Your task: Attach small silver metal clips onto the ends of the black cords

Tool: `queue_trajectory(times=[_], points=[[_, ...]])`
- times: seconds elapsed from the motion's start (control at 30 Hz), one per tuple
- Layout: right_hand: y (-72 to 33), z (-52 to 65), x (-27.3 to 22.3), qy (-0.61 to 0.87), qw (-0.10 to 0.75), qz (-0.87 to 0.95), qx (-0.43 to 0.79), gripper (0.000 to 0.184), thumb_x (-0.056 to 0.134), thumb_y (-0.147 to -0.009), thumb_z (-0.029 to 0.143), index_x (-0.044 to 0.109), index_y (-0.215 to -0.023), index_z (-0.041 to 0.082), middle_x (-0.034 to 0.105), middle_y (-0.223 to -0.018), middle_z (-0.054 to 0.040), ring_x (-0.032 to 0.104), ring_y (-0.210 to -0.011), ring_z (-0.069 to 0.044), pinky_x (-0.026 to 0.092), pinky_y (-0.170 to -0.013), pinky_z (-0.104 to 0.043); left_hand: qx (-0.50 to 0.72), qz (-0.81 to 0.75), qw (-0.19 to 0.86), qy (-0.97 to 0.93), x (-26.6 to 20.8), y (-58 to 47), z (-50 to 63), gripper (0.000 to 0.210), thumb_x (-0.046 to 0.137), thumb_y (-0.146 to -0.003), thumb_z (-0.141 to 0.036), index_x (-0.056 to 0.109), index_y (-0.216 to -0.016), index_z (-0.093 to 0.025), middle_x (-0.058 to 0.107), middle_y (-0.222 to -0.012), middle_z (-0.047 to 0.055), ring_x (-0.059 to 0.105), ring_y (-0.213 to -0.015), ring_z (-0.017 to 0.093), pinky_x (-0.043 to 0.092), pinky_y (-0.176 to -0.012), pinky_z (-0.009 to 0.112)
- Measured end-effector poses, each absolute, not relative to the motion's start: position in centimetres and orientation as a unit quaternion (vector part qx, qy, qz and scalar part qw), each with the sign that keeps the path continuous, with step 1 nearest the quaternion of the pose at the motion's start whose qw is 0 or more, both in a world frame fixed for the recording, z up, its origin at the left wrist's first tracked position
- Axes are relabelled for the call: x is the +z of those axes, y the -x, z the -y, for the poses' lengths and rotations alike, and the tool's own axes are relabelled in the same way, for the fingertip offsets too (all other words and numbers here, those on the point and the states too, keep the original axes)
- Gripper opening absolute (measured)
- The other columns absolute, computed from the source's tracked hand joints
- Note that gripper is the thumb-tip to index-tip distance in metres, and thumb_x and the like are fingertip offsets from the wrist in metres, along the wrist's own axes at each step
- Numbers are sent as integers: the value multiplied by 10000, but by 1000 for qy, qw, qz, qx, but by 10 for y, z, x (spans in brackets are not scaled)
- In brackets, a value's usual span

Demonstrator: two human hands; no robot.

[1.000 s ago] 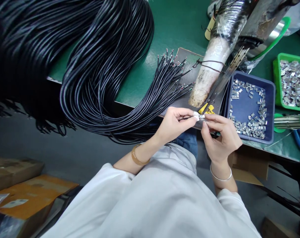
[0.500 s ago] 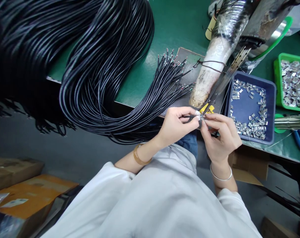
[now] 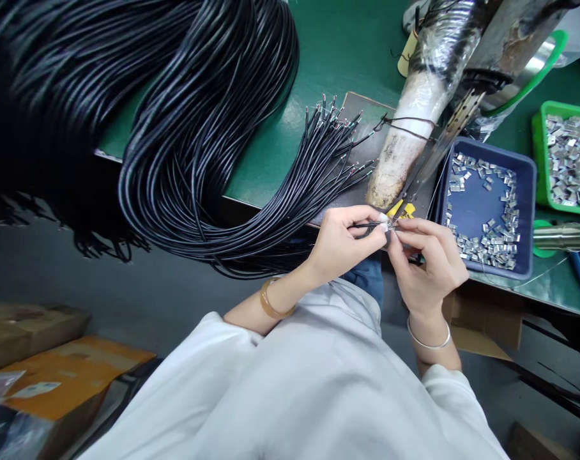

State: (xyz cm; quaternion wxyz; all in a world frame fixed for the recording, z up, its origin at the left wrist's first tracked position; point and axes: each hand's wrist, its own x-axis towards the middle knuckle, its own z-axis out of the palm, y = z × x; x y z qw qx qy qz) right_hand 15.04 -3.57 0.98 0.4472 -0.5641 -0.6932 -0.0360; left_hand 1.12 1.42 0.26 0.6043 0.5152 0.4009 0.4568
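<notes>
My left hand [image 3: 350,237] pinches a black cable [image 3: 363,225] close to its end, thumb and forefinger together. Against that end, my right hand [image 3: 427,255] has its fingertips closed on a small silvery metal piece [image 3: 391,225], mostly covered by the fingers. The two hands almost meet at the table's front edge. A soldering iron [image 3: 462,118] with a perforated barrel slants down toward the fingertips; whether its tip touches the work cannot be made out. Just behind the fingers lie yellow pieces [image 3: 405,209]. To the left fans a bundle of black cables [image 3: 271,217] with stripped, coloured wire ends.
Right of my hands stands a blue tray [image 3: 532,191] of small metal parts, beside a green basket [image 3: 541,160] of metal pieces. A plastic-wrapped tube [image 3: 409,128] leans over the green table [image 3: 338,51]. Cardboard boxes [image 3: 74,370] sit at lower left.
Both hands keep almost the same pose and grip. The whole view has shifted very slightly; nothing else visibly differs.
</notes>
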Motion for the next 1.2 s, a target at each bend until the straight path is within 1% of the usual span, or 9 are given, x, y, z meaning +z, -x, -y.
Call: queue_trajectory(times=[0.23,0.47,0.6,0.7,0.83,0.97,1.07,1.2], points=[[-151,36,12,561,441,700,-37,212,745,-777,57,667,-900,211,735,-990,-16,700,-850,-120,567,-640,-191,457,-402,591,-530,-1,-10,-14,95,656,-756,-173,706,-790,-100,617,-669,0,519,-555,51,431,-498,121],[-150,36,10,568,435,697,-45,206,739,-795,80,672,-920,230,734,-984,-5,706,-852,-123,569,-631,-192,469,-383,592,-532,-1,-12,-14,81,657,-759,-164,694,-778,-95,596,-649,-16,447,-520,27,381,-467,108],[-150,35,10,564,440,697,-49,217,741,-787,70,664,-917,225,732,-995,-10,709,-856,-124,577,-634,-192,467,-389,613,-505,2,-13,-14,91,657,-748,-150,712,-797,-98,629,-678,-4,505,-561,43,437,-512,120],[-150,35,11,564,441,697,-51,218,739,-781,60,658,-905,219,733,-993,-15,714,-868,-133,584,-643,-201,468,-397,618,-491,4,-14,-14,87,665,-740,-151,722,-784,-103,621,-656,-10,504,-555,45,443,-509,122],[-149,35,13,563,447,693,-51,228,743,-774,51,670,-919,211,736,-1006,-26,713,-852,-133,579,-617,-196,473,-394,623,-483,7,-14,-13,74,668,-726,-139,723,-766,-110,623,-644,-13,514,-560,51,463,-523,127],[-148,36,15,561,444,696,-57,241,744,-772,51,677,-935,216,740,-1006,-28,721,-854,-140,602,-657,-216,471,-390,634,-473,11,-13,-14,66,676,-716,-155,717,-743,-111,637,-654,-5,542,-576,61,486,-541,138],[-149,37,14,557,440,700,-77,201,751,-771,82,646,-874,219,746,-1002,-21,731,-851,-146,613,-693,-234,458,-395,647,-464,11,-12,-15,74,678,-713,-167,715,-741,-109,643,-658,1,564,-594,70,503,-572,154],[-152,38,8,544,425,718,-89,175,731,-794,108,598,-833,216,757,-987,-18,740,-861,-144,615,-744,-238,427,-408,656,-470,9,-9,-16,79,693,-712,-182,696,-714,-103,617,-615,-7,532,-550,60,466,-539,153]])
